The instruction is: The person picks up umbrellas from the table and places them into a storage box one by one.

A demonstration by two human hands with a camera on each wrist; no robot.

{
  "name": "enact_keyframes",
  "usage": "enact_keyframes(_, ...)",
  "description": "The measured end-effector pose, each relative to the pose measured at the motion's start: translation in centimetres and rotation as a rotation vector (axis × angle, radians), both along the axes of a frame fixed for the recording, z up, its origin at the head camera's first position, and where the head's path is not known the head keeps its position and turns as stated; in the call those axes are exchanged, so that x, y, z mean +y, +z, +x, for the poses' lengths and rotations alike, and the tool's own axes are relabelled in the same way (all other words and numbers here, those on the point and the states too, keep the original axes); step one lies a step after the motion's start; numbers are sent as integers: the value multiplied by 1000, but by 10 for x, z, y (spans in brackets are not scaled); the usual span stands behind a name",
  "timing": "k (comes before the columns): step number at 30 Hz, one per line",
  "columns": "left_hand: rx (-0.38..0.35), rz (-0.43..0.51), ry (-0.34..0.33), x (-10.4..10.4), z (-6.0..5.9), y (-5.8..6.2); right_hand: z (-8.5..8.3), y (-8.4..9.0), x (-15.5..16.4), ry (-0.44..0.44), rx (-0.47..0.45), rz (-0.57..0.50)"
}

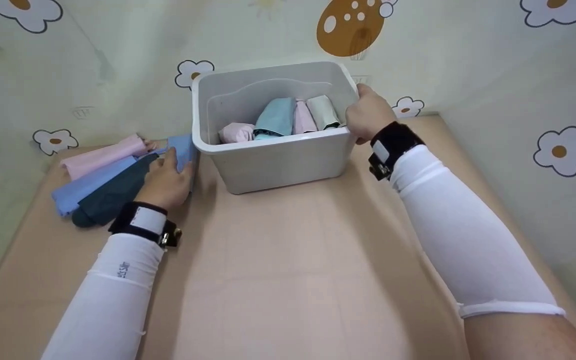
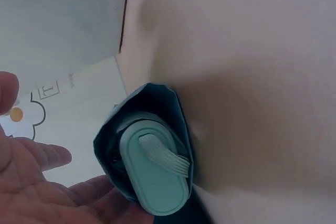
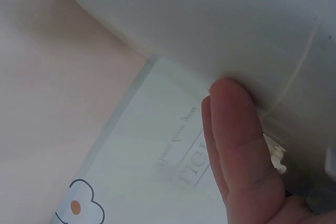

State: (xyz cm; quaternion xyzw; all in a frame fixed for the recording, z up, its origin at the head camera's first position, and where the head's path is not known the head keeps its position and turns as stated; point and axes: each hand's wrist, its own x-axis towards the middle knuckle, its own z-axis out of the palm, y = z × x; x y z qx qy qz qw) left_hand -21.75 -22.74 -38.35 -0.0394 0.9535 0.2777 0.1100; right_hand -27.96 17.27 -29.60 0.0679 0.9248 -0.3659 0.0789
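Observation:
My right hand (image 1: 370, 114) grips the right rim of a light grey plastic bin (image 1: 283, 162). In the right wrist view, straight digits (image 3: 239, 135) touch the bin's outer wall. Inside the bin lie several rolled bundles, among them a teal one (image 1: 275, 116) and a pale green one (image 1: 323, 112). My left hand (image 1: 165, 182) is left of the bin, fingers spread at the dark green roll (image 1: 118, 192) and a blue one (image 1: 180, 147). The left wrist view shows a teal-sleeved folding umbrella (image 2: 157, 166) with a mint oval end and strap, fingertips right at its side.
A pink roll (image 1: 105, 155) and a blue roll (image 1: 95, 182) lie beside the dark green one on the tan tabletop (image 1: 278, 265). Behind the table stands a pale wall (image 1: 138, 40) with printed flowers; another closes off the right side.

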Motion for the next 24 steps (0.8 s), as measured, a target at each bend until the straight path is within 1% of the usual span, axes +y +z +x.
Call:
enact_keyframes(6,-34,-23,10,0,1,-5,-1,0,0,-4,1,5)
enact_keyframes(11,-78,-40,18,1,-1,-11,-1,0,-1,-6,-6,2)
enact_keyframes(20,-94,-90,55,6,-11,-22,-1,0,0,1,-5,19)
enact_keyframes(24,-87,-123,44,10,-11,-23,0,1,0,-1,-11,8)
